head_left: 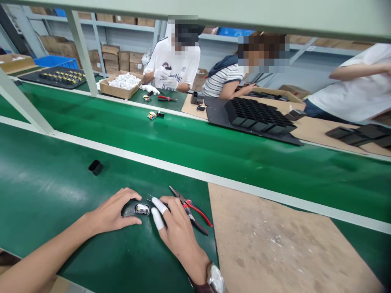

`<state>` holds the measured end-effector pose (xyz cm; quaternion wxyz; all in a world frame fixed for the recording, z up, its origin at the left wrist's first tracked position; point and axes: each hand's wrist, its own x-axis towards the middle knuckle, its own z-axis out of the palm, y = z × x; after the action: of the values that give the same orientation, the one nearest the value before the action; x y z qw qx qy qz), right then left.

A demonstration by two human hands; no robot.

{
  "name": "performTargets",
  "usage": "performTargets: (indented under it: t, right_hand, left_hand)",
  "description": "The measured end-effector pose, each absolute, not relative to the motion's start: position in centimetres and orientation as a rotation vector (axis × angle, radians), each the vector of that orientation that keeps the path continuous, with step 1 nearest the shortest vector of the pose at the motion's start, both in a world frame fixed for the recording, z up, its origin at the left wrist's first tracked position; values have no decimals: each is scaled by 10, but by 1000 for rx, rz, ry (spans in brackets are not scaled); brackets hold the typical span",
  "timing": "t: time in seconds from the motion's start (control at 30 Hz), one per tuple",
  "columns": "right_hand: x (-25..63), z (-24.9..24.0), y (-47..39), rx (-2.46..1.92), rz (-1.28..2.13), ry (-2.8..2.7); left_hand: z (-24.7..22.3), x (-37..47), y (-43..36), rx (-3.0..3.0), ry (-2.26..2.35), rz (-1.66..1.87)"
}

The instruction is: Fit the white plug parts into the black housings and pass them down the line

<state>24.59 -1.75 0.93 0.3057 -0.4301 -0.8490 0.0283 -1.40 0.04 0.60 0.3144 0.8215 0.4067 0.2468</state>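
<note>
A small black oval housing (142, 209) with a white and yellow circuit part inside stands on the green table between my hands. My left hand (117, 211) curves around its left side, thumb and fingers apart, holding nothing. On the right, my right hand (175, 228) wears white finger covers on two fingers. Those fingers pinch tweezers (150, 198), of which only the thin metal tips show beside the housing. Long-nose pliers (198, 216) with red and black handles lie just behind my right hand, partly covered by it.
An empty black case (95, 167) sits at the left. A brown board (275, 236) covers the table at right. Beyond the white rail, a circuit board (152, 115) lies on the green belt (183, 138). Black cases (259, 116) fill a tray opposite, where several people work.
</note>
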Motion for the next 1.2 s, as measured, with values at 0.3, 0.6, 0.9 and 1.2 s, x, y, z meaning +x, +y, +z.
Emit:
performTargets:
  t: [0.3,0.6,0.9,1.2]
  right_hand:
    - [233,16,-25,-993,322,-2347]
    - [240,16,-24,-1003,368,-2276]
    - [243,7,-22,-996,310,-2215]
    - [248,8,-19,-1067,195,-2165]
  left_hand:
    - [-1,-12,-6,2032,1087,681]
    - [-2,-12,-6,2069,1054,702]
    - [-7,-13,-6,2081,1065,719]
    - [3,-5,-6,1960,990,801]
